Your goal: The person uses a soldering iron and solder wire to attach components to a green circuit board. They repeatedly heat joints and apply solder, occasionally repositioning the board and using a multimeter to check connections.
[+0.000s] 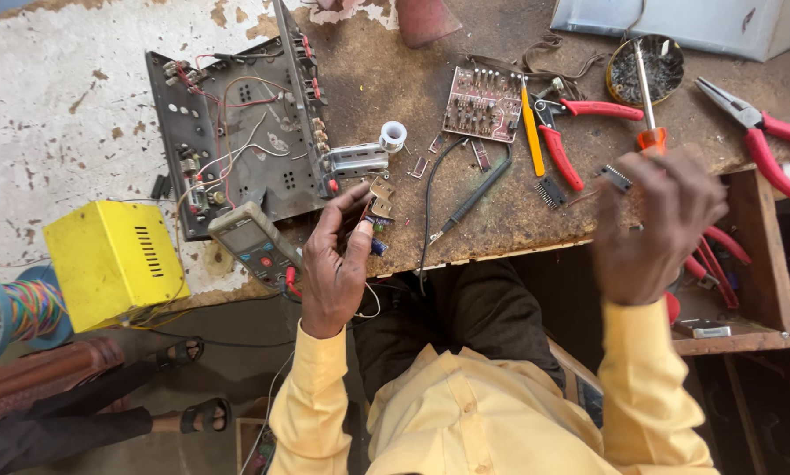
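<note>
Your left hand sits at the desk edge, fingers clamped on a small blue-tipped component, just at 6 o'clock of the loose metal bracket. Your right hand is raised and blurred at 3 o'clock; its fingers look curled, but I cannot tell whether they hold anything. The open chassis lies at 11 o'clock of the left hand, the multimeter touching its near edge at 9 o'clock. The circuit board and red-handled cutters rest at 1 o'clock. Keep the component pinched steady, clear of the black lead, and settle the right hand before working.
</note>
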